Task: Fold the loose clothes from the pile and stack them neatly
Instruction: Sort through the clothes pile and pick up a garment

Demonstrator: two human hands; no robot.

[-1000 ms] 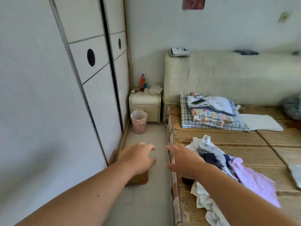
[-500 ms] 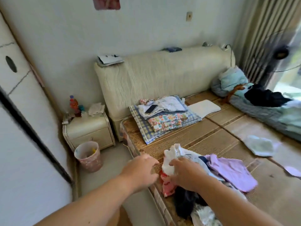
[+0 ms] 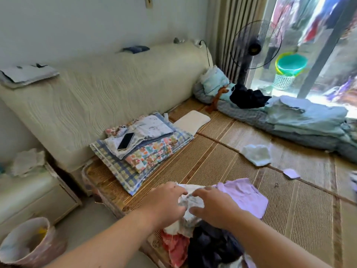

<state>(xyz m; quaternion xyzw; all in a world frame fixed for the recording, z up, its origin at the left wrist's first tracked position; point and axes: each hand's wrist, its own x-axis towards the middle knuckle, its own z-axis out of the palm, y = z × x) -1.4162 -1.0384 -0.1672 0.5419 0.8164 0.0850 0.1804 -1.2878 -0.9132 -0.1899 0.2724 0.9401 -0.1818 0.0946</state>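
My left hand (image 3: 166,204) reached the white garment (image 3: 191,202) | right hand (image 3: 214,207) stayed on it | both hands' fingers pinched it

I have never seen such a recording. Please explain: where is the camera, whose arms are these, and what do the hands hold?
There is no machine here. A person wears one camera on the head, so you look down along their own arms. The left hand and the right hand both grip a crumpled white garment on top of a pile of loose clothes at the edge of a woven bed mat. Further back lies a folded stack with a phone on it.
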